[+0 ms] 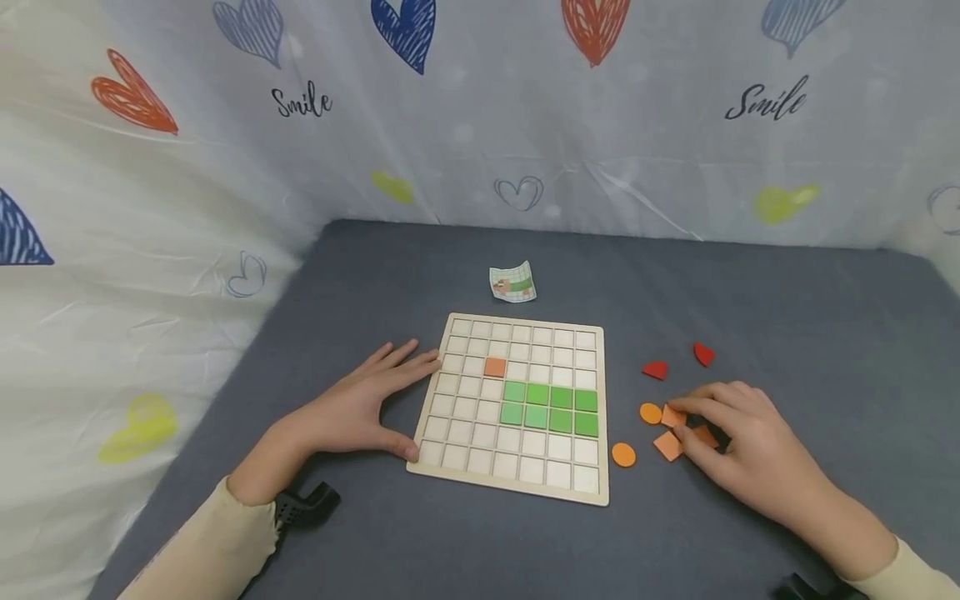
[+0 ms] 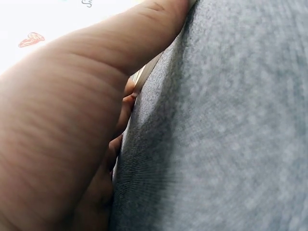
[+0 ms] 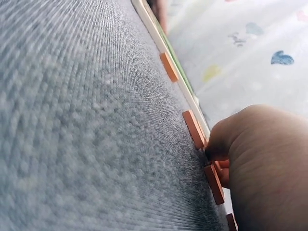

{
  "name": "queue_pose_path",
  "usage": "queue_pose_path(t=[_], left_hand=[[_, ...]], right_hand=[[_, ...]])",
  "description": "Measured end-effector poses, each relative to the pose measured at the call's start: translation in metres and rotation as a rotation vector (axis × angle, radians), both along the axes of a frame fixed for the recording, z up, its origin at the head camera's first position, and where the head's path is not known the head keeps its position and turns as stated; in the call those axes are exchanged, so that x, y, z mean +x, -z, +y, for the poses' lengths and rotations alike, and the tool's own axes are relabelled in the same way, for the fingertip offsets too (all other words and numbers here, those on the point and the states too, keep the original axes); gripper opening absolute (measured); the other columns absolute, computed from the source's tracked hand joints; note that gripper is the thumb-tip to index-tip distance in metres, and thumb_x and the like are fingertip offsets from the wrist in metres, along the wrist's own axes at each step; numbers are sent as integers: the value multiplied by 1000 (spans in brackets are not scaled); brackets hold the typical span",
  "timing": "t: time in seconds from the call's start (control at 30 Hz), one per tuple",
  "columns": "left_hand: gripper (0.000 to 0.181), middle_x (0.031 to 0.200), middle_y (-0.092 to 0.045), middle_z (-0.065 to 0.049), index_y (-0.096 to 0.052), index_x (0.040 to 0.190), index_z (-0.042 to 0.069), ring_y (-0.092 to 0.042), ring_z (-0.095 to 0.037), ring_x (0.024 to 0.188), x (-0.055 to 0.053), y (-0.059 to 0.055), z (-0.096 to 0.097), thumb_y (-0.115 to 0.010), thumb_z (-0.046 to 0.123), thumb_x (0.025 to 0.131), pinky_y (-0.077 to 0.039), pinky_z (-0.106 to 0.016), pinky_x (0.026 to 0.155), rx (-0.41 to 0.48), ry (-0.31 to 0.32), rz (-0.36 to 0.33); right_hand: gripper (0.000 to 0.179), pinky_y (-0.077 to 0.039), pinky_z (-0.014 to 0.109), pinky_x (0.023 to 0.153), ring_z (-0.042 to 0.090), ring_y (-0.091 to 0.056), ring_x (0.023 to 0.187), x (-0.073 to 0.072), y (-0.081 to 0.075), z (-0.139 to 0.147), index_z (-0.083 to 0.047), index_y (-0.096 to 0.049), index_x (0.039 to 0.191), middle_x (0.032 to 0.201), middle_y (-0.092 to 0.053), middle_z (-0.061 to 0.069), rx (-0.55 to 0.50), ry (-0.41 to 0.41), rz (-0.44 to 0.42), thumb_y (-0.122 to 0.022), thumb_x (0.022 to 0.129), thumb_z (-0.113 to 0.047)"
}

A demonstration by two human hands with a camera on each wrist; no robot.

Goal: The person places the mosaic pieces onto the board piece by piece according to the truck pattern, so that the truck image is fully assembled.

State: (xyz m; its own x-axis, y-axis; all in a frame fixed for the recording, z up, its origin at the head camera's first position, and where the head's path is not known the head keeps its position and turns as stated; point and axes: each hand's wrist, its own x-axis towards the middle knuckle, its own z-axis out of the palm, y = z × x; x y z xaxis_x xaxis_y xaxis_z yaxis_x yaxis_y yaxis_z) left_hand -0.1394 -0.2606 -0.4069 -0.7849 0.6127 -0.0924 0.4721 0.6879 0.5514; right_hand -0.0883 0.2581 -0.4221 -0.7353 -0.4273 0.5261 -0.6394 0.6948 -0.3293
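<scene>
A wooden grid board (image 1: 465, 477) lies on the cloth, with green square tiles (image 1: 561, 397) and one orange square tile (image 1: 495, 367) set in its cells. My left hand (image 1: 352, 408) spreads its fingers against the board's left edge, thumb near the lower corner. Right of the board, my right hand (image 1: 750, 442) pinches an orange square tile (image 1: 674, 416) between thumb and index finger. Another orange square tile (image 1: 668, 446) lies just below it, and a further orange piece (image 1: 705, 436) is partly hidden under the hand. In the right wrist view the thumb covers the pinched tile.
Two orange discs lie near the right hand, one disc (image 1: 650, 414) beside the pinched tile, the other disc (image 1: 623, 455) by the board. Two red pieces (image 1: 655, 370) lie farther back. A small printed card (image 1: 513, 282) sits behind the board. A heart-patterned curtain (image 1: 465, 133) borders the table.
</scene>
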Motion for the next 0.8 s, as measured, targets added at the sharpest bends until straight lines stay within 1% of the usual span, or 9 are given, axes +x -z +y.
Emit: queue_pose_path(t=[0.1,0.23,0.33,0.4,0.47,0.57,0.67,0.73,0.8], left_hand=[[126,180,-20,11,-29,174,37,-2,-32,169,1,0,1,-90,74,70,-9,-68,133,0,-5,-11],[127,181,-18,11,-28,174,36,0,-34,169,1,-2,2,-89,74,70,-9,-69,132,-3,-9,-26],[127,181,-18,10,-28,174,35,1,-35,169,2,-3,2,-89,74,70,-9,-70,132,-2,-14,-31],[126,181,-18,9,-29,174,36,2,-37,168,3,-4,3,-90,75,70,-11,-72,131,0,-20,-34],[126,181,-18,8,-29,174,37,1,-38,168,4,-3,4,-90,75,70,-12,-74,130,1,-20,-32],[126,181,-18,7,-30,174,36,1,-39,168,5,-2,4,-90,75,70,-13,-76,129,1,-20,-31],[126,181,-19,7,-30,174,35,0,-37,168,5,-3,3,-90,74,70,-12,-75,130,-2,-16,-27],[126,181,-19,7,-30,174,34,0,-35,169,5,-5,4,-90,74,70,-11,-73,131,-2,-15,-24],[127,181,-20,8,-30,174,34,-1,-33,169,5,-6,4,-90,75,70,-10,-72,131,-4,-13,-18]], right_hand=[[38,-42,27,79,8,-56,88,0,0,0,-12,-85,109,104,-74,-9,-20,6,1,-95,73,-3],[35,-42,30,80,10,-57,89,-2,-2,-4,-9,-86,109,104,-75,-6,-48,10,6,-92,75,-3],[32,-42,33,82,13,-58,88,-3,-3,-11,-7,-86,109,103,-76,-3,-80,-12,24,-90,77,-3],[25,-42,34,84,15,-59,88,-5,-3,-17,-7,-86,110,105,-76,-1,-98,-41,42,-87,86,-11],[22,-43,35,87,17,-62,92,-7,-3,-25,-7,-85,112,105,-75,-1,-112,-73,58,-79,96,-20],[34,-44,35,89,16,-63,94,-9,-4,-38,-8,-85,114,108,-74,-2,-125,-121,63,-64,107,-34],[30,-43,33,86,13,-61,93,-12,-7,-55,-10,-84,115,108,-73,-4,-126,-155,55,-66,108,-34],[22,-42,33,84,13,-60,94,-14,-9,-66,-10,-84,116,111,-73,-3,-114,-171,42,-74,103,-26],[22,-44,35,85,14,-60,96,-16,-11,-76,-11,-84,117,111,-72,-3,-99,-179,38,-82,95,-15]])
